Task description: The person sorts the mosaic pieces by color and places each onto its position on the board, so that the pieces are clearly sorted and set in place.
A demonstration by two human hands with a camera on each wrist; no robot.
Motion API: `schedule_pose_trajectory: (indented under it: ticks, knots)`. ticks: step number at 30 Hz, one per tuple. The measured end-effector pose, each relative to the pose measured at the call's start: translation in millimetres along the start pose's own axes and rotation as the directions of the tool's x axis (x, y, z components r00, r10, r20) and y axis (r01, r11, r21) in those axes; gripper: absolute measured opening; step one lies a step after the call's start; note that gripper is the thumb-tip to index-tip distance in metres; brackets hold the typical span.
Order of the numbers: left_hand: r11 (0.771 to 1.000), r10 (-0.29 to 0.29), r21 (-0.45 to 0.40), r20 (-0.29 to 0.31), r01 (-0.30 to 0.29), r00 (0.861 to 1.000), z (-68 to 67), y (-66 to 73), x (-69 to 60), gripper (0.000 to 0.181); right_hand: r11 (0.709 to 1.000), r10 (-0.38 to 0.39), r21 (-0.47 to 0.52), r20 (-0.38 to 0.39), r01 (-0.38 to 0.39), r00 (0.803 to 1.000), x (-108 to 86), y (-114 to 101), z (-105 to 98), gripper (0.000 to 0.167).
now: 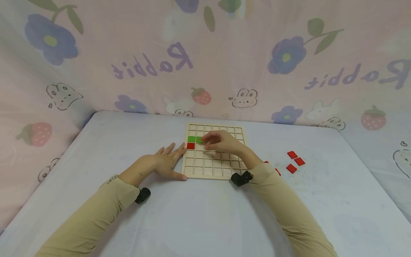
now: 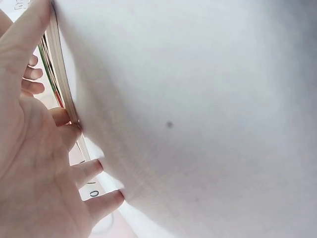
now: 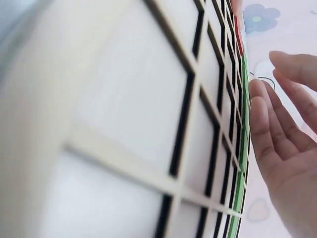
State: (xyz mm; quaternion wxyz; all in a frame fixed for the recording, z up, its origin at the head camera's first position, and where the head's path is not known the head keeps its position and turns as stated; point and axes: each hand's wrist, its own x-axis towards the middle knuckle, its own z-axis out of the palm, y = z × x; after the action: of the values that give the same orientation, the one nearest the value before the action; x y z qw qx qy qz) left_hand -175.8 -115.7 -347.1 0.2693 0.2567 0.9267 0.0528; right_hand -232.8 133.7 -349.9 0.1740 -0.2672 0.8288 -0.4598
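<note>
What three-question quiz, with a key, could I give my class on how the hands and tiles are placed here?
1. Multiple choice. Which hand is over the pale wooden rectangular grid board?
A) the left
B) the right hand
C) neither

2. True or false? In the head view, the flat square red tile on the board lies in the leftmost column, nearer the camera than the flat square green tile in that column.

3. Fill the gap. The loose flat tiles on the white table surface, right of the board, are ____ in colour.

Key: 1. B; 2. True; 3. red
</note>
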Motion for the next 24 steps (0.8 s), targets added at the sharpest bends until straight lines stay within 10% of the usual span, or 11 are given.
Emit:
schedule_pose_trajectory:
  ticks: [24]
  knots:
    - [1.000, 0.014, -0.006, -0.023, -0.014, 1.000, -0.4, 2.2, -3.6, 0.103, 1.000, 0.031, -0.003, -0.048, -0.031, 0.998, -29.2, 20.2, -19.2, 0.036]
